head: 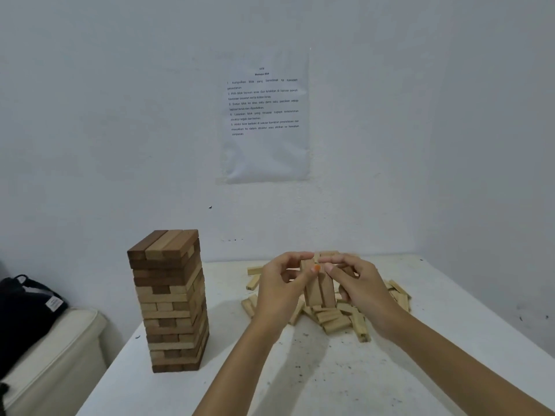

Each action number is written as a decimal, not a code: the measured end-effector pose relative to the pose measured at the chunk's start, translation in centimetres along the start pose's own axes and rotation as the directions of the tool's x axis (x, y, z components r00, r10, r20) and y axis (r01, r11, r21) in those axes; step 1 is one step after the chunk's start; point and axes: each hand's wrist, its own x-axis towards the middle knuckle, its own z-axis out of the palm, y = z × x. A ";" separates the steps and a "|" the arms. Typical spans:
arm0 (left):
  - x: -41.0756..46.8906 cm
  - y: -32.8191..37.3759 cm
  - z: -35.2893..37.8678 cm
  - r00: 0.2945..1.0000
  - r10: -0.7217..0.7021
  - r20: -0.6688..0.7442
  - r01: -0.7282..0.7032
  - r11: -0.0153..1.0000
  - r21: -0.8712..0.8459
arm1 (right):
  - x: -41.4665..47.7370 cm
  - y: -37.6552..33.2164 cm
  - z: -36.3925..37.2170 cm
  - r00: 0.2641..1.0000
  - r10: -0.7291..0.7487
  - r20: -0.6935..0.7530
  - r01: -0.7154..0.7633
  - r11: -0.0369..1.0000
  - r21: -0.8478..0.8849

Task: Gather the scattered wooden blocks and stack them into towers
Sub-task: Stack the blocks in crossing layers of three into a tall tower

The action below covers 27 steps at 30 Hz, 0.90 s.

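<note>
A tall tower of wooden blocks (172,301) stands on the left part of the white table (300,379), in dark and light layers. To its right lies a loose pile of pale blocks (333,319). Above the pile both hands hold a small bundle of upright blocks (319,291). My left hand (280,289) pinches the bundle's top from the left. My right hand (359,288) grips it from the right, fingers curled over the top. The lower ends of the bundle sit at the pile.
A printed instruction sheet (264,115) hangs on the white wall behind the table. Left of the table stands a cream cushioned seat (54,349) with a black bag (27,307) on it. The table's surface is speckled with dark marks.
</note>
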 end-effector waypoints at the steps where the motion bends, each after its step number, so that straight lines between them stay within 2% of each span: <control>1: -0.5 -0.1 -0.1 1.000 -0.013 0.004 0.013 1.000 0.012 | -0.5 0.2 0.0 1.000 0.010 -0.001 -0.010 1.000 -0.008; 8: -3.5 -1.4 -0.6 0.978 -0.182 0.100 0.183 0.983 0.004 | -3.9 1.2 0.2 0.997 0.071 0.017 -0.071 0.997 -0.034; 17: -4.7 -3.3 -1.9 0.945 -0.257 0.201 0.233 0.963 0.133 | -5.7 3.2 0.3 0.976 0.203 0.075 -0.197 0.977 -0.082; 23: -5.4 -4.5 -2.3 0.936 -0.273 0.224 0.231 0.953 0.196 | -6.2 3.7 0.8 0.968 0.219 0.120 -0.199 0.967 -0.158; 25: -5.7 -4.8 -2.3 0.949 -0.227 0.218 0.179 0.959 0.220 | -6.4 3.9 0.9 0.969 0.213 0.125 -0.190 0.965 -0.179; 27: -5.8 -5.2 -2.2 0.966 -0.169 0.194 0.100 0.941 0.322 | -6.5 4.1 1.0 0.972 0.191 0.134 -0.159 0.963 -0.218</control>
